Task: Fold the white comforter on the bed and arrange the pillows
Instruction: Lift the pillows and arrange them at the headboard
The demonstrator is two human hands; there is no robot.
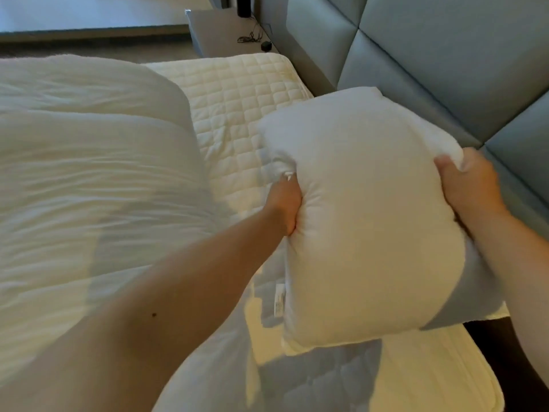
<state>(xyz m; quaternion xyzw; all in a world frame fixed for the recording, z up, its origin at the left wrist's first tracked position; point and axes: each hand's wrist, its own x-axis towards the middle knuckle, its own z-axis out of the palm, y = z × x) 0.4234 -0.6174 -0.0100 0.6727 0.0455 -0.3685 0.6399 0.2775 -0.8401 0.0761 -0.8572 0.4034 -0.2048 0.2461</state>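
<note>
We hold a white pillow in the air above the head end of the bed, close to the padded grey headboard. Our left hand digs into the pillow's left edge, its grip clamped on the fabric so that the filling bulges round the fingers. Our right hand takes the pillow's right edge, thumb on top and fingers curled behind, its grip also clamped on the pillow. A small care label hangs from the seam on the lower left side of the pillow.

Beneath the pillow we see the quilted cream mattress pad, bare along the strip next to the headboard and at the bed's near corner. The white comforter lies bunched in a thick roll over the left part of the bed, its rounded edge running beside the bare strip of pad, apart from the pillow.

Past the bed's far corner stands a grey nightstand against the headboard, with a tangle of dark cable lying on its top.
</note>
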